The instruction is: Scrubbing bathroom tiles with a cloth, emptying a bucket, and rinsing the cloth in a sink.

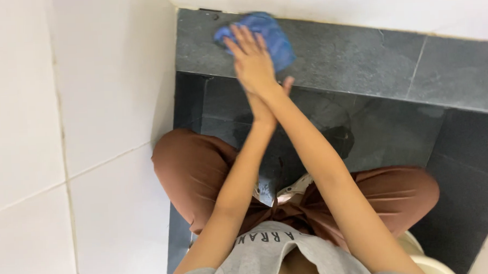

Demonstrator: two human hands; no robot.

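While right hand presses blue cloth, left hand lies mostly hidden

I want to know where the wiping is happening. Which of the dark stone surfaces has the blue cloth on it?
The raised dark ledge along the white wall: the blue cloth lies at its left end under the right hand. The lower dark floor tiles have none.

My right grip presses flat on the blue cloth at the left end of the dark stone ledge. The white tiled wall stands close on the left and blocks passage there. To the right the ledge lies bare and open. My left grip sits just beneath my right wrist, crossing it; my knees crowd the floor below.
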